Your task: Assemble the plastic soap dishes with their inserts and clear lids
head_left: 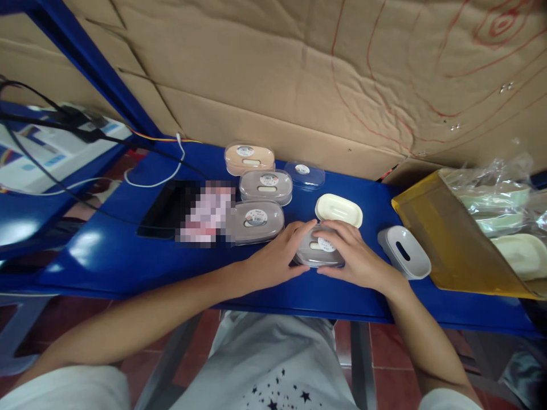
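Both hands are closed around a grey soap box with a clear lid and a round white label, near the table's front edge. My left hand grips its left side, thumb in front and fingers behind. From the right, my right hand holds the other side and partly covers the label. Just behind lies a cream oval soap tray. A grey soap box base with a dark slot rests tilted to the right. Beyond the tray is a clear lid with a label.
Lidded soap boxes stand left of centre: one peach, two grey. A phone-like black device with a blurred screen lies left. At right, a carton holds cream and green pieces in plastic. Cardboard walls the back; cables cross the left.
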Demonstrator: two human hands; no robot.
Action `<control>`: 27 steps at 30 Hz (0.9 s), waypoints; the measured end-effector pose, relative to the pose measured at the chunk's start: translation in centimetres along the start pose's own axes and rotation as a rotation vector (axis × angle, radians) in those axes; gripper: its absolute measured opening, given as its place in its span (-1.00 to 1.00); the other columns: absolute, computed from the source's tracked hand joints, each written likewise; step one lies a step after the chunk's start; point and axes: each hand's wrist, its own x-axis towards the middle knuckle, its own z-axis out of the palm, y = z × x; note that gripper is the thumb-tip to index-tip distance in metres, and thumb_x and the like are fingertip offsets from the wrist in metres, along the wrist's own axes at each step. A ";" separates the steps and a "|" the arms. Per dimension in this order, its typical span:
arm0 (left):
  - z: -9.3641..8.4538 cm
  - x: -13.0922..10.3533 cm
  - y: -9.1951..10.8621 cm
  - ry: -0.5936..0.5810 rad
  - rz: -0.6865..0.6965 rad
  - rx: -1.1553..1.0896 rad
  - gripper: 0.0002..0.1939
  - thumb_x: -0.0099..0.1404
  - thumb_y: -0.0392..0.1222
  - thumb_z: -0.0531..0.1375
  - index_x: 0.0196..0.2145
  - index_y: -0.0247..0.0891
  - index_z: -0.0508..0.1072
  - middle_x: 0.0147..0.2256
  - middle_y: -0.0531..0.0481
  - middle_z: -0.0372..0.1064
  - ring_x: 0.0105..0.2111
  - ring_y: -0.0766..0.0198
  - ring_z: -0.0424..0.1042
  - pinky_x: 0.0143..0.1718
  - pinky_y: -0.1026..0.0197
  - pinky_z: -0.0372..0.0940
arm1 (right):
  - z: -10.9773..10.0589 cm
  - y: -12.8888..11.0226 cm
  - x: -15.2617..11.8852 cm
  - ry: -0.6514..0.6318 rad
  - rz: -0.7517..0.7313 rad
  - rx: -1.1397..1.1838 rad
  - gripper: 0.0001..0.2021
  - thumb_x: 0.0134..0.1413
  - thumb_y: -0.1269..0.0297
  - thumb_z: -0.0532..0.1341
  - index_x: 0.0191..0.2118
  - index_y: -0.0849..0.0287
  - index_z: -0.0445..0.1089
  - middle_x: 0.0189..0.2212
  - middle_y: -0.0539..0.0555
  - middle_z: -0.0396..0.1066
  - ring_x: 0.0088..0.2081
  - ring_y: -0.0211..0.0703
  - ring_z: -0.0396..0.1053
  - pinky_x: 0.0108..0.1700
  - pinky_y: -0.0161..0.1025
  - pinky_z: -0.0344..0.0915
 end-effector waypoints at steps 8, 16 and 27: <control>0.0 -0.3 0.0 -0.048 -0.047 0.053 0.06 0.42 -0.20 0.38 0.59 0.00 -0.21 0.52 -0.38 -0.06 0.53 -0.27 0.09 0.48 -0.41 0.15 | 0.1 0.3 -0.2 -0.004 0.018 0.079 -0.23 0.30 0.04 0.43 0.49 -0.12 0.13 0.48 0.23 0.15 0.53 0.27 0.10 0.49 0.33 0.18; 0.5 -0.2 0.5 0.077 0.096 0.294 -0.19 0.50 -0.32 0.23 0.55 -0.12 -0.02 0.57 -0.41 -0.25 0.59 -0.28 -0.12 0.50 -0.39 0.14 | 1.4 0.7 0.5 0.171 0.195 -0.107 -0.25 0.39 -0.16 0.30 0.53 -0.04 0.14 0.49 0.32 0.18 0.49 0.38 0.18 0.41 0.39 0.28; -0.6 0.2 1.4 0.009 0.243 0.461 -0.43 0.57 -0.07 0.24 0.43 -0.24 0.27 0.43 -0.35 0.23 0.49 -0.27 0.17 0.45 -0.38 0.24 | 0.0 0.6 0.7 0.441 0.319 0.251 -0.57 0.58 -0.01 0.06 0.37 -0.03 0.35 0.09 0.17 0.62 0.07 0.07 0.62 0.14 0.05 0.57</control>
